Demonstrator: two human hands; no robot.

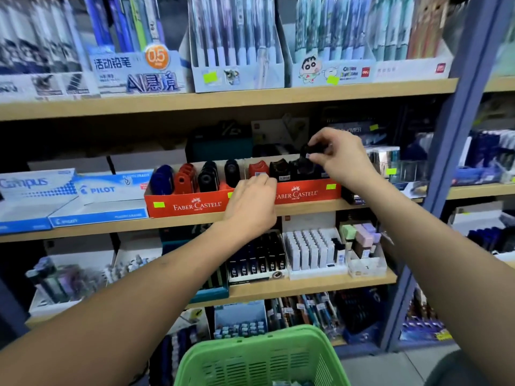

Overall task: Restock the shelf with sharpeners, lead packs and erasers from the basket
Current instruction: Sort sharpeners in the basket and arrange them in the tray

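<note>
Head view. Both hands are reaching to the middle shelf (195,218) at frame centre. The right hand (338,157) is pinching a small black sharpener (306,149) between thumb and fingertips, holding it just above the right-hand red Faber-Castell display box (306,192). That box is already showing one red sharpener (257,169) and black sharpeners (280,168) standing in a row. The left hand (252,203) is resting with curled fingers on the front edge where the two red boxes are meeting; whether it is gripping anything cannot be told. The left-hand Faber-Castell box (189,204) is holding blue, red and black sharpeners (207,176) standing upright. Left of it, white and blue Pilot eraser boxes (106,199) are sitting on the same shelf.

On the shelf below, right of centre, black lead packs (259,260) are standing beside a tray of white packs (309,252), with pastel erasers (361,236) in a clear bin further right. The top shelf is carrying cartons of mechanical pencils (237,51). The green plastic basket (259,355) is sitting at the bottom centre of the frame, below both forearms; its contents are barely showing.
</note>
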